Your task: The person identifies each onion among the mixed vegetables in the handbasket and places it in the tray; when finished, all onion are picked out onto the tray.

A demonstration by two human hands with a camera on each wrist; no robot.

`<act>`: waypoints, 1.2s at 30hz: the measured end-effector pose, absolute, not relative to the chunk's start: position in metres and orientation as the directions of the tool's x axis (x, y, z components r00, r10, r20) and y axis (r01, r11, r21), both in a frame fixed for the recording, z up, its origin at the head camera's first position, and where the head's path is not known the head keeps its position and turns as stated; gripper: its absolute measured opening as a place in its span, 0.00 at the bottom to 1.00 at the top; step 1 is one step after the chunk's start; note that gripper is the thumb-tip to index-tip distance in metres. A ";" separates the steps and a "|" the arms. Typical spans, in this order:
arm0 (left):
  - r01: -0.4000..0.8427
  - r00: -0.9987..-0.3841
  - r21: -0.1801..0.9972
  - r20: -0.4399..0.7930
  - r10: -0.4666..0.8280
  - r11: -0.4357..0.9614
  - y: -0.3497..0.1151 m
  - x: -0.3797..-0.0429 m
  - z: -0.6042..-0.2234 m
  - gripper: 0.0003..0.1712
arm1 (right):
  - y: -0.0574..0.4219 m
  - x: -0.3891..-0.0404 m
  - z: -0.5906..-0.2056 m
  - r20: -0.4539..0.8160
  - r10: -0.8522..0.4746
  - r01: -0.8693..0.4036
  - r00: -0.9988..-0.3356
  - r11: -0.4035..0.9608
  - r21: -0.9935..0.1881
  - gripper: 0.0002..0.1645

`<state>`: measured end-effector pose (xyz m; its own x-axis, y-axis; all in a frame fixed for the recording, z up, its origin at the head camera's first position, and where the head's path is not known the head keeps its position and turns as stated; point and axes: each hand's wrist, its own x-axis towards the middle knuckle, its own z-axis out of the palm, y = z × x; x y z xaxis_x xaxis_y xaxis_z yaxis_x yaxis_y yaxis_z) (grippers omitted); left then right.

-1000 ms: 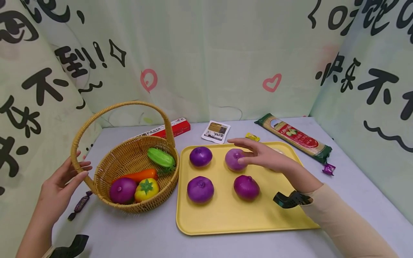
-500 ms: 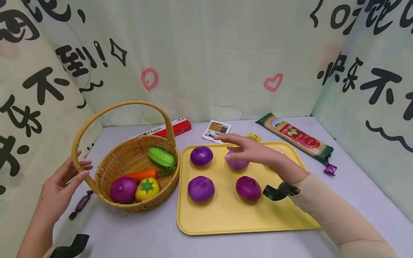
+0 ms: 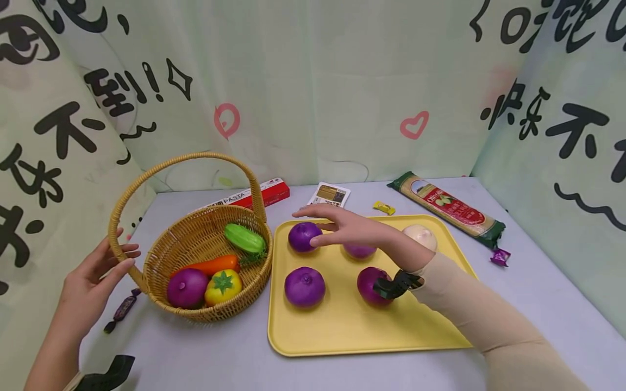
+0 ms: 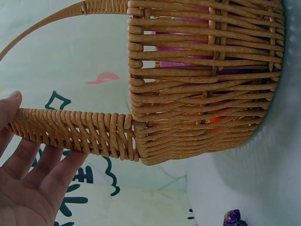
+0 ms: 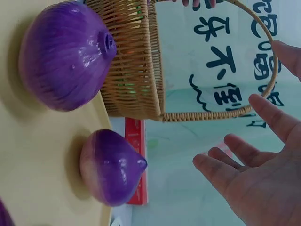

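A wicker basket (image 3: pixel 191 239) stands at the left, holding a purple onion (image 3: pixel 187 288), a carrot (image 3: pixel 215 265), a yellow pepper (image 3: pixel 223 288) and a green cucumber (image 3: pixel 243 238). My left hand (image 3: pixel 93 277) grips the lower left of its handle (image 4: pixel 80 132), thumb on one side and fingers on the other. Over the yellow tray (image 3: pixel 371 336) my right hand (image 3: pixel 349 225) spreads its fingers, holding nothing. Its fingertips overlap the far-left purple onion (image 3: pixel 300 237) in the head view; the right wrist view shows them apart from that onion (image 5: pixel 113 167). The hand partly hides another purple onion (image 3: pixel 359 252).
The tray also bears a near-left purple onion (image 3: pixel 304 287), one partly behind the wrist strap (image 3: pixel 370 282), and a white onion (image 3: pixel 419 237). Behind lie a pasta box (image 3: pixel 274 193), a white packet (image 3: pixel 327 194) and a long green-ended packet (image 3: pixel 447 209). Wrapped candies (image 3: pixel 122 309) lie about.
My right hand has moved left across the tray, from the far middle purple onion to the far-left one, uncovering the white onion. My left hand and the basket have stayed put.
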<state>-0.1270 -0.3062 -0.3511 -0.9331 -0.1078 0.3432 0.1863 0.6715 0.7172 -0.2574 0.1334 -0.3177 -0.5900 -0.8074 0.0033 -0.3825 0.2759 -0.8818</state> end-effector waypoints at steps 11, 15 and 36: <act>0.179 -0.934 0.713 0.339 -0.110 0.678 -0.306 -0.125 -0.349 0.35 | 0.096 -0.262 -0.307 0.002 -0.820 -0.490 -0.572 0.340 -0.803 0.33; 0.188 -0.933 0.711 0.345 -0.103 0.678 -0.306 -0.126 -0.349 0.33 | 0.083 -0.264 -0.303 0.021 -0.843 -0.500 -0.537 0.299 -0.813 0.32; 0.183 -0.938 0.710 0.334 -0.097 0.680 -0.306 -0.128 -0.349 0.30 | 0.029 -0.270 -0.290 0.049 -0.894 -0.571 -0.444 0.241 -0.785 0.32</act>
